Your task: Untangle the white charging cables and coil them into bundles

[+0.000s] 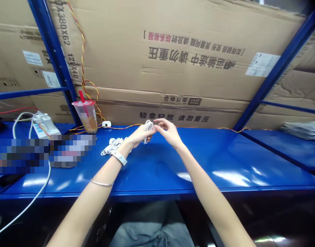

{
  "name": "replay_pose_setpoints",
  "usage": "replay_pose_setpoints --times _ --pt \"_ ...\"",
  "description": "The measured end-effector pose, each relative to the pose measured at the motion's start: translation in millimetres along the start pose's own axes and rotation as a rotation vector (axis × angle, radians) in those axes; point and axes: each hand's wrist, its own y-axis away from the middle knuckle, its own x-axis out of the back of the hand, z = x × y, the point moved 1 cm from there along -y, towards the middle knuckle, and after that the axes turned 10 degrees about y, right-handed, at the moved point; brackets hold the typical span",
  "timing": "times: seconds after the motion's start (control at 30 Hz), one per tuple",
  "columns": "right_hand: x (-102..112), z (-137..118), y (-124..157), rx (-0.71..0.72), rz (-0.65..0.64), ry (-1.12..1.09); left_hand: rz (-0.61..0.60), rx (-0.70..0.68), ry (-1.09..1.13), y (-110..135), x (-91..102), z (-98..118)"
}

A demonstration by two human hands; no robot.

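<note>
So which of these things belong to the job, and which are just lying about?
Part of the job:
left hand gripping white cable loop
right hand beside it
coiled white cable on the blue steel bench

Just lying about:
plastic cup with red straw
white electrical unit
twisted red-and-yellow wire
cardboard cartons

Your left hand (139, 136) grips a looped white cable (148, 130), and the fingertips (157, 124) of your right hand (168, 133) reach just beside it, above a blue steel workbench (157, 171). A coiled white cable (112, 144) lies on the bench near your left wrist, which wears a white wristband (119, 157). Farther left stand a plastic cup (86, 116) with a red straw and a white power strip (45, 125); a red-and-yellow twisted wire (82, 44) runs up the cardboard cartons (188, 58) behind.
</note>
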Motion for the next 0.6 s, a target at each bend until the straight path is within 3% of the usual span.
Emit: replay_pose_setpoints --times 0.1,0.23,0.47,0.6 --pt "3.8 1.4 -1.5 0.034 -0.155 -0.049 -0.146 0.091 -0.123 5.4 -0.7 1.8" --pt "7.4 -0.8 -1.5 0.051 -0.155 -0.090 -0.186 0.162 -0.159 7.0 -0.6 1.9" --pt "5.6 -1.9 0.6 0.074 -0.227 -0.112 -0.166 0.307 -0.105 4.9 -2.9 -2.2" --pt "-0.2 -3.4 2.1 0.134 -0.191 0.103 -0.120 0.301 -0.311 2.3 -4.4 -7.0"
